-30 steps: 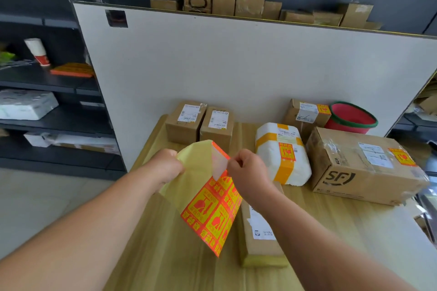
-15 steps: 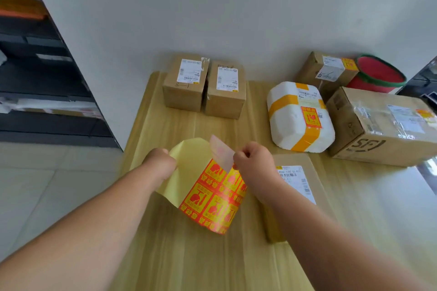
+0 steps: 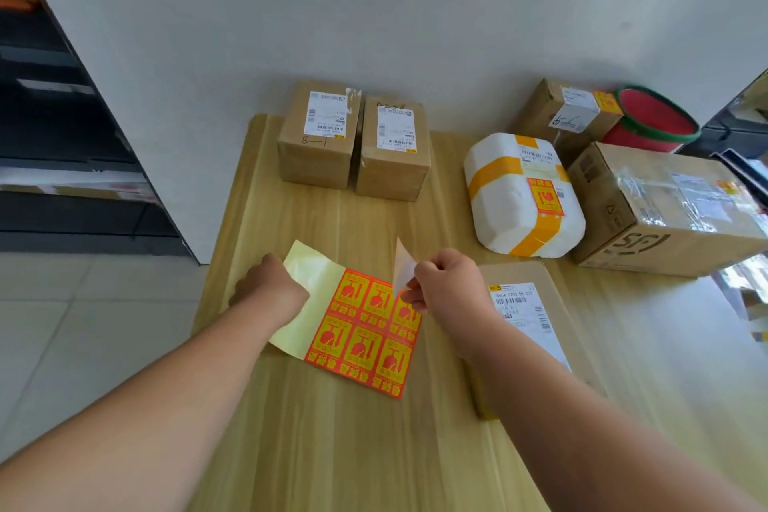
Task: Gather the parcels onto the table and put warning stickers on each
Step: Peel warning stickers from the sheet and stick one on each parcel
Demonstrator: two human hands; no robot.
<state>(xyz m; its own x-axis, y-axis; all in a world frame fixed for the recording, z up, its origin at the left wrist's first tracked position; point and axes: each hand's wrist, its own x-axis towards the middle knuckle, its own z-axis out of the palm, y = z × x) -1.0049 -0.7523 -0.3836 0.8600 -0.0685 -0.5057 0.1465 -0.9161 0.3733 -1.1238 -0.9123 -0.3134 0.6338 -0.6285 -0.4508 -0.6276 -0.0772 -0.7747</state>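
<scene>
Forearms extended; left hand (image 3: 270,288) grips yellow-backed paper sheet of orange warning stickers (image 3: 365,330) at its edge, right hand (image 3: 451,288) pinches peeled pale paper sticker (image 3: 402,267) rising above the pinch.

Pale wooden bench (image 3: 332,449) lies open along the near edge and in a wide strip between the yellow-backed sheet of orange warning stickers (image 3: 361,328) and two small brown cardboard boxes (image 3: 318,145) at the white board wall (image 3: 374,12). The left hand (image 3: 270,287) gripping that sheet and the right hand (image 3: 449,283) pinching one peeled sticker (image 3: 402,268) fill the middle. A lane runs back between the boxes and the white foam box banded in yellow tape (image 3: 519,200) — close against the large brown tape-wrapped carton (image 3: 665,216). A flat brown parcel (image 3: 523,274) lies just right of the sheet.
</scene>
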